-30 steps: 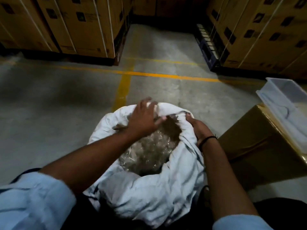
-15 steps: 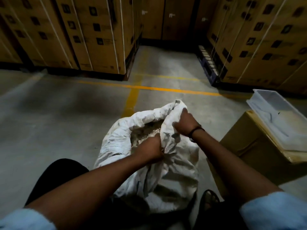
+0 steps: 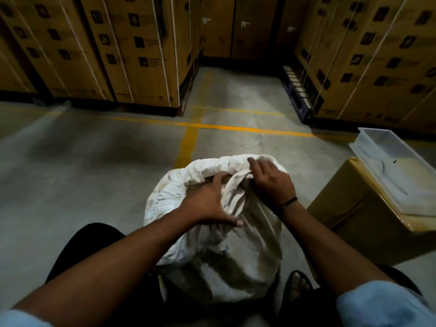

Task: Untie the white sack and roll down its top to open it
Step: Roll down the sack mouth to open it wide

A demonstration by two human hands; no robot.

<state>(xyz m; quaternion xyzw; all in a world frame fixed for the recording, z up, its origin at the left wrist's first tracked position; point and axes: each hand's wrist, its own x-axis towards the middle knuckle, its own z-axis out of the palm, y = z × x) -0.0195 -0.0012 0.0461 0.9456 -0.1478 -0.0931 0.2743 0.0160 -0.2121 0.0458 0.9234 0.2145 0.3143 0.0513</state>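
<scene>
The white sack (image 3: 219, 263) stands on the concrete floor between my knees. Its far and left rim is rolled into a thick band (image 3: 207, 169). My left hand (image 3: 210, 201) lies spread on the loose cloth at the mouth, fingers apart, thumb pressed against the near side. My right hand (image 3: 271, 182), with a dark band at the wrist, pinches the cloth at the far right of the rim. Folded cloth covers the mouth, so the contents are hidden.
A brown carton (image 3: 361, 208) stands close on the right with a white plastic tray (image 3: 398, 168) on top. Strapped stacks of cartons (image 3: 132, 50) on pallets line the back and right. Yellow lines (image 3: 212, 126) cross the floor ahead. A sandalled foot (image 3: 297, 284) shows by the sack.
The head has lifted, showing more cartons. My left hand let go of the gathered cloth and now lies flat on it. My right hand moved to the far rim. The clear contents are covered.
</scene>
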